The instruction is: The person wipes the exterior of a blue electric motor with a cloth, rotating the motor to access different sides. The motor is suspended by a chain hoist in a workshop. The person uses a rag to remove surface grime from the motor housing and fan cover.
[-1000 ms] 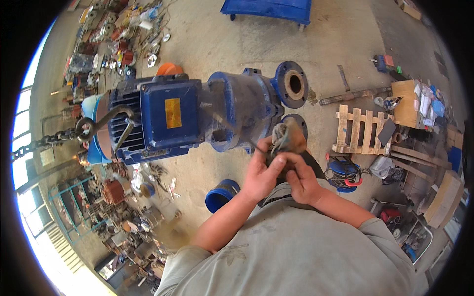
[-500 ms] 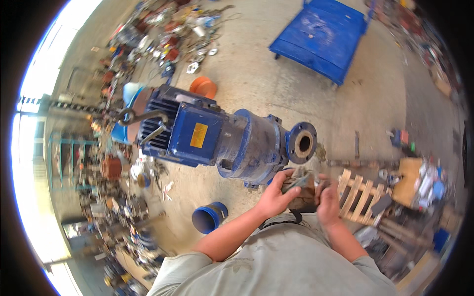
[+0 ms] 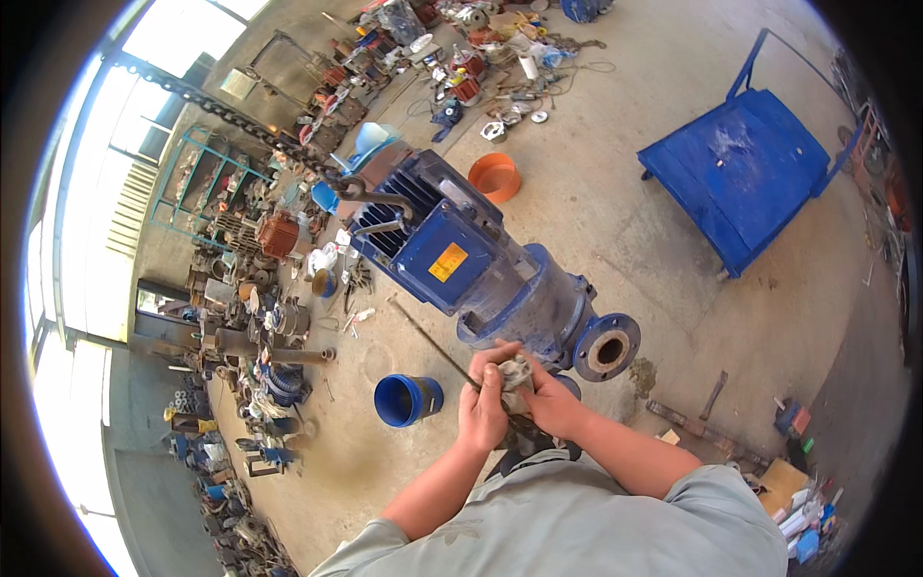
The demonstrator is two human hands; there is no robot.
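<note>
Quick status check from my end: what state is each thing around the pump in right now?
Left hand: closed around the rag and the thin rod.
Right hand: gripping the rag from the other side.
Rag: bunched between both hands.
Thin rod: slanted, its near end in the hands.
Blue pump: hung from a chain hook, flange opening uncovered.
Blue bucket: upright on the floor.
Orange bucket: upright, open.
Blue cart: parked, deck bare.

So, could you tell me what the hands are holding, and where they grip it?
Both the left hand and right hand clutch a bunched grey rag, wrapped around one end of a thin dark rod in front of the blue pump.
</note>
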